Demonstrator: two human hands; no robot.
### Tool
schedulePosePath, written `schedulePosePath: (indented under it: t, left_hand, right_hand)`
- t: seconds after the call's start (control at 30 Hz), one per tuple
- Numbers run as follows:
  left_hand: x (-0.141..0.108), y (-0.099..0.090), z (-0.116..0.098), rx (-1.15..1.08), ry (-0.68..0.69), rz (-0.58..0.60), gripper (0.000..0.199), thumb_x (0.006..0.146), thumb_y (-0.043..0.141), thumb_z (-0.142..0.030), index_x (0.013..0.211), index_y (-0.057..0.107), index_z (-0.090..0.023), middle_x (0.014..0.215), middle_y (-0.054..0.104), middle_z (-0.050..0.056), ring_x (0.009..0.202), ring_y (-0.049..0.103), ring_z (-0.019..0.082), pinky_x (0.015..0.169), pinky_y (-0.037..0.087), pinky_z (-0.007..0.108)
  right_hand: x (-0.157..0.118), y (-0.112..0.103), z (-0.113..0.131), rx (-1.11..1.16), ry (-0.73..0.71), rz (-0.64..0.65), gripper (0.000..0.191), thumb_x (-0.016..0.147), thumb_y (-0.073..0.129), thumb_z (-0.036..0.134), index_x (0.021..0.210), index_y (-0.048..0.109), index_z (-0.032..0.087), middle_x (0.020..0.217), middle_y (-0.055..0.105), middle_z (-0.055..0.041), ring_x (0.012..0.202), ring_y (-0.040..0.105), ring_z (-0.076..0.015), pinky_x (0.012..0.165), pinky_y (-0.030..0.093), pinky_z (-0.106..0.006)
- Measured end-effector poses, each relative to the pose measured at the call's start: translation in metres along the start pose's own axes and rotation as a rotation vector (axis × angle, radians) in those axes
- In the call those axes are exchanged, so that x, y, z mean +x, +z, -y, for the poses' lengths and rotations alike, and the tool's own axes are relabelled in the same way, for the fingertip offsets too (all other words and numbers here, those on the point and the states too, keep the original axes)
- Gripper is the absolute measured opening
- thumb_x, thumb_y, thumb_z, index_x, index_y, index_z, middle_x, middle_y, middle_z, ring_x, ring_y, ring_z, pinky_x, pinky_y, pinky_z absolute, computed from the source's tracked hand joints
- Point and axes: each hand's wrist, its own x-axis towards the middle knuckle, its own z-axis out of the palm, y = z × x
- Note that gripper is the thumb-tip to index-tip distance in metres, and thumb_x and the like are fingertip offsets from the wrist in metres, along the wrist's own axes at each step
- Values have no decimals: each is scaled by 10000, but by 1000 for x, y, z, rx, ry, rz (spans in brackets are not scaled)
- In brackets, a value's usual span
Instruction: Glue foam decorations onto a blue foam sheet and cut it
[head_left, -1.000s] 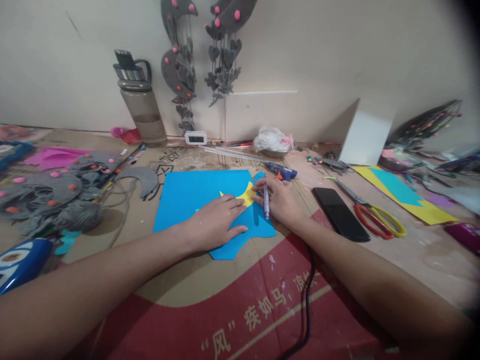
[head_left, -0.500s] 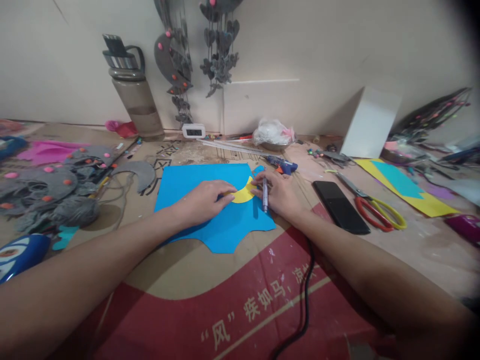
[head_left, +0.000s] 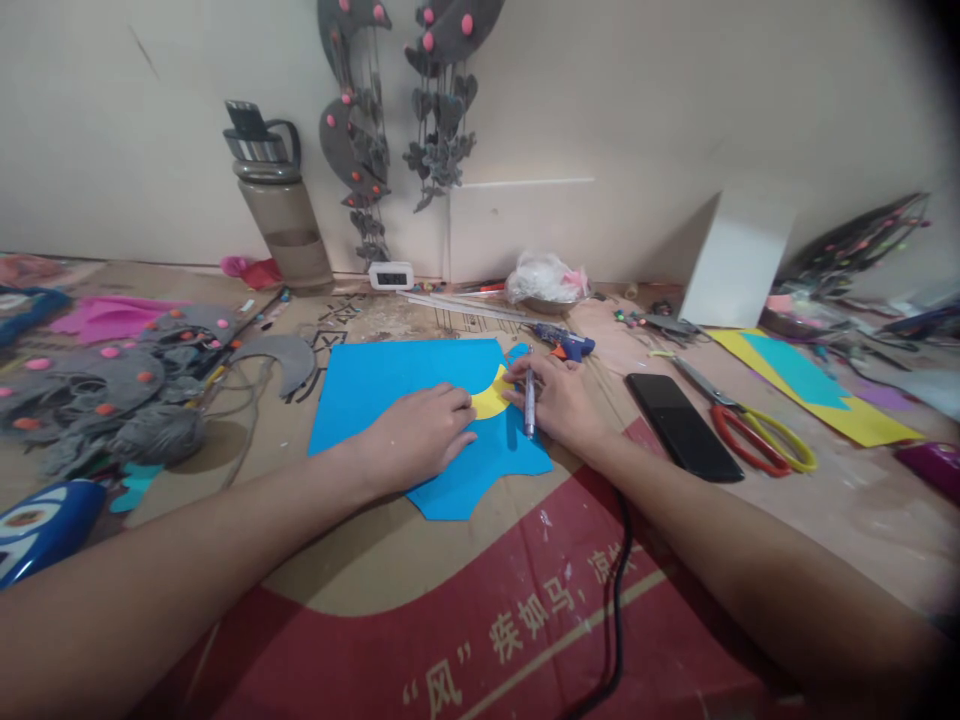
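Observation:
A blue sheet point(head_left: 405, 375) with scalloped cut edges lies on the cardboard. On it rests a small yellow crescent piece point(head_left: 491, 402). My left hand point(head_left: 424, 435) lies over the blue sheet with its fingertips on the crescent's left end, thumb apart from the fingers. At the crescent's right end, my right hand point(head_left: 559, 400) is closed round a slim pen point(head_left: 530, 400), its fingertips touching the yellow piece.
A black phone point(head_left: 682, 425) and scissors point(head_left: 750, 425) lie to the right. Behind the sheet is a blue glue gun point(head_left: 566, 342). Grey felt pieces point(head_left: 112, 380) crowd the left, and a bottle point(head_left: 281, 210) stands at the back. A black cable point(head_left: 621, 600) runs in front.
My left hand has shifted slightly towards me and lies flatter, covering more of the blue sheet's lower edge. My right hand keeps its hold on the pen. The whole view has tilted slightly upward.

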Motion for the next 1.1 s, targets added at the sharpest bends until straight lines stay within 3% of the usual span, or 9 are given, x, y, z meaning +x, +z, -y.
schedulePosePath:
  t: [0.33,0.6,0.93,1.1]
  left_hand:
    - [-1,5,-3,29,-25,-44,311,1002,539,-316,1142,693,-85,1214,695,164,1165,635,318,1018,505,480]
    - [-4,7,-19,99,68,-105,339,1012,521,-347,1139,688,-81,1196,699,179,1140,647,317,925,539,449]
    - [-2,7,-21,6,-3,-46,650,1001,467,-558,1409,546,-58,1453,564,179,1363,504,332,1109,441,464]
    - [6,0,-11,-108,-30,36,487,1024,481,-439,1358,603,-107,1436,592,141,1331,544,301,1114,435,443]
  right_hand:
    - [0,2,-2,-25,-18,-2,118,885,673,305,970,616,246,1006,761,-13,1006,683,-248,942,325,-462]
    - [0,3,-3,-5,-19,-18,141,875,681,311,978,619,237,1001,766,-26,1007,688,-258,924,339,-449]
    - [0,3,-3,-16,-25,-30,120,873,675,300,962,626,235,984,773,-35,994,687,-276,915,325,-462]
    - [1,2,-2,-1,-3,-6,142,856,694,272,970,624,225,983,775,-46,991,693,-274,931,335,-463]
